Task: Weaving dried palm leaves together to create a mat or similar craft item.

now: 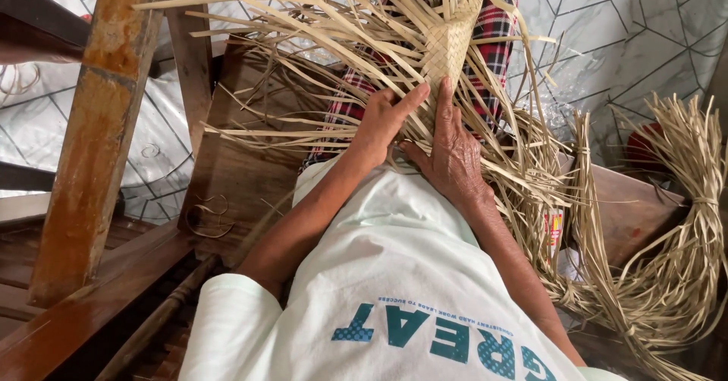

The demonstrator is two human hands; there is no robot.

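Resting against the person's lap, a half-woven palm-leaf piece (449, 43) stands with its finished checkered part narrow and upright, and loose pale strips (303, 25) fan out from it on every side. Both hands meet at the foot of this woven part. The left hand (383, 123) lies just left of it, fingers (406, 100) stretched out and pressed flat on the strips, the forefinger pointing up toward the weave; they are laid out rather than curled, and whether they pinch a strip underneath cannot be told. The right hand (451, 150) lies just right of the left one, touching it, its fingers long and nearly straight, the tips on the lower edge of the woven part, pressing it and not clasped round it.

Behind the woven piece shows red and black checked cloth (497, 28) over the person's legs. Below it is the pale green shirt (394, 275). Well to the right of the weave, a tied bundle of dried leaf strips (682, 237) curves over a brown wooden surface (626, 206). To the left of the weave a worn wooden post (98, 123) leans across, with a white tiled floor (629, 25) beyond.
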